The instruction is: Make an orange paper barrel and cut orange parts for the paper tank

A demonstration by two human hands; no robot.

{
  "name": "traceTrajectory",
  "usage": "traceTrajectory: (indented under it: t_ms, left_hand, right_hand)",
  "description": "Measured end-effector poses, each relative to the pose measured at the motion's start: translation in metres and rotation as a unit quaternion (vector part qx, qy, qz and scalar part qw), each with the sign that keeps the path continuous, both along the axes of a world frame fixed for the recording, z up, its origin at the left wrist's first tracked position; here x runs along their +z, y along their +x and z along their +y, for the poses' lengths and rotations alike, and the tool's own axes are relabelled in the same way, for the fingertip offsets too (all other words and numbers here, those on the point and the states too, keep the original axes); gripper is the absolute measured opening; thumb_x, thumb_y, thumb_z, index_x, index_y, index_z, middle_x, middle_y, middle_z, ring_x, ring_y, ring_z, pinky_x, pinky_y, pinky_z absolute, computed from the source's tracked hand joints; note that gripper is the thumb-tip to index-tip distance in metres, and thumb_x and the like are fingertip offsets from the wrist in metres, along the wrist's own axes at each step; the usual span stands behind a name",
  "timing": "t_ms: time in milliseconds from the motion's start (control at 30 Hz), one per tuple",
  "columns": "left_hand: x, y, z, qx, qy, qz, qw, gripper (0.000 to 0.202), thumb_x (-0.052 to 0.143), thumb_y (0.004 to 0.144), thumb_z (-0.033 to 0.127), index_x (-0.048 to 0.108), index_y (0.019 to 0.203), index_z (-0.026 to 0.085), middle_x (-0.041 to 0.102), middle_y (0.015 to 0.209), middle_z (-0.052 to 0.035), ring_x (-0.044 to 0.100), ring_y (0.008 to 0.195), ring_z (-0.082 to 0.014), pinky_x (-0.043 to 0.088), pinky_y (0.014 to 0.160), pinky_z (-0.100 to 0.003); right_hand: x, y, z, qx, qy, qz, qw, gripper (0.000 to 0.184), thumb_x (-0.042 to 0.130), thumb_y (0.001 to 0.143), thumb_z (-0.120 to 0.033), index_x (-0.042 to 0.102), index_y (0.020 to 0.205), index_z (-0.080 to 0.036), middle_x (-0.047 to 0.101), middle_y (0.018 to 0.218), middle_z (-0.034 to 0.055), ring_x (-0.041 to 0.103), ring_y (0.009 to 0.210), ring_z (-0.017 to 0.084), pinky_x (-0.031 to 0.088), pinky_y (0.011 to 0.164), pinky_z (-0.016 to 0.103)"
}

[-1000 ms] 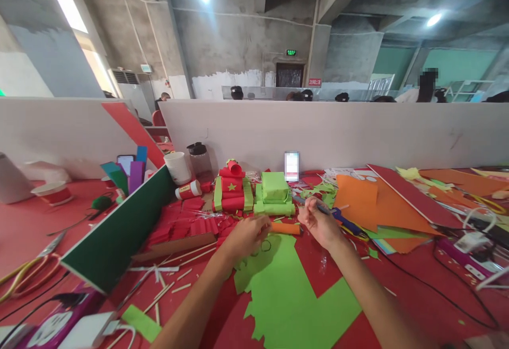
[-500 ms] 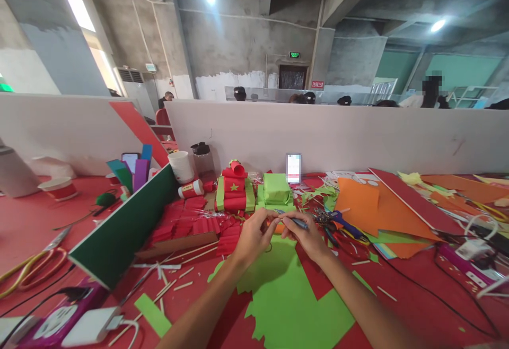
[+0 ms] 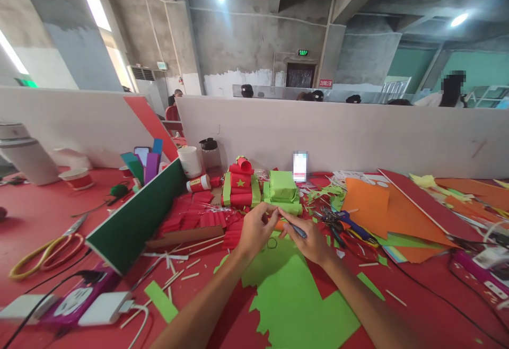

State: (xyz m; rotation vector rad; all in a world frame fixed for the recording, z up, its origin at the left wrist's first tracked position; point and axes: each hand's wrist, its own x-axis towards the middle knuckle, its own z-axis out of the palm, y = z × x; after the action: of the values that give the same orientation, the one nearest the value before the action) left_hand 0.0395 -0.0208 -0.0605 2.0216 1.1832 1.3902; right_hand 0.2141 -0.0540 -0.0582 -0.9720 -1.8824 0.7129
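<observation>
My left hand (image 3: 254,230) and my right hand (image 3: 308,240) meet above a cut sheet of green paper (image 3: 292,298) on the red table. A dark pen (image 3: 296,229) is gripped in my right hand, its tip pointing toward my left fingers. My left thumb and fingers pinch together at the pen's tip; what they hold is too small to name. A small drawn circle (image 3: 272,243) shows on the green paper just below both hands. An orange paper roll (image 3: 279,225) lies behind the hands, mostly hidden.
Red and green paper models (image 3: 260,190) stand behind the hands. A green board (image 3: 137,216) leans at left, with yellow scissors (image 3: 47,248) and a power strip (image 3: 75,304). Orange paper sheets (image 3: 382,208), scissors (image 3: 345,227) and cables lie right. A white partition (image 3: 358,137) backs the table.
My right hand came in from the right with the pen and met my left hand. Both hands now touch at the pen's tip. The view shifted slightly left.
</observation>
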Motion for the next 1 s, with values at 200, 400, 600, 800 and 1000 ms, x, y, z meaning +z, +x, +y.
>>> traceTrajectory:
  t_ms: [200,400,600,800,1000]
  left_hand:
    - [0.003,-0.001,0.0,-0.012,0.005,0.0,1.0,0.017,0.054,0.088,0.029,0.061,0.079,0.017,0.056,0.065,0.0025,0.047,0.056,-0.009,0.037,0.054,-0.019]
    - [0.006,0.0,-0.002,-0.022,0.015,0.001,1.0,0.018,0.052,0.089,0.03,0.061,0.08,0.017,0.056,0.066,0.0017,0.047,0.056,-0.0095,0.039,0.054,-0.02]
    - [0.007,-0.003,-0.002,0.005,0.038,0.018,0.999,0.022,0.051,0.092,0.034,0.065,0.088,0.018,0.056,0.067,0.0014,0.047,0.057,-0.0104,0.038,0.056,-0.021]
    - [0.011,-0.003,-0.006,-0.007,0.049,0.048,0.998,0.023,0.048,0.093,0.035,0.064,0.09,0.019,0.059,0.076,-0.0014,0.051,0.064,-0.0121,0.04,0.06,-0.022]
    - [0.015,-0.01,-0.002,0.022,0.071,0.042,0.996,0.031,0.044,0.095,0.035,0.051,0.07,0.019,0.048,0.064,0.0018,0.043,0.058,-0.0113,0.033,0.056,-0.022]
  right_hand:
    - [-0.004,0.001,0.006,0.034,-0.09,0.101,0.99,0.046,0.054,0.094,-0.044,0.059,0.135,-0.025,0.075,0.075,0.0047,0.058,0.057,0.017,0.046,0.053,0.027]
    - [-0.007,0.005,0.013,0.045,-0.213,0.301,0.928,0.043,0.065,0.086,-0.048,0.069,0.118,-0.02,0.068,0.061,0.002,0.05,0.05,0.012,0.039,0.047,0.022]
    - [-0.006,0.006,0.015,0.044,-0.24,0.359,0.901,0.04,0.071,0.081,-0.047,0.071,0.111,-0.021,0.064,0.06,-0.0003,0.049,0.05,0.01,0.037,0.048,0.021]
    - [-0.006,0.002,0.013,0.048,-0.246,0.339,0.907,0.038,0.07,0.081,-0.049,0.07,0.106,-0.02,0.064,0.06,-0.0001,0.05,0.049,0.011,0.037,0.046,0.022]
    - [-0.01,0.006,0.02,-0.003,-0.183,0.321,0.929,0.029,0.076,0.077,-0.046,0.06,0.077,-0.021,0.062,0.056,-0.003,0.045,0.045,0.01,0.033,0.044,0.022]
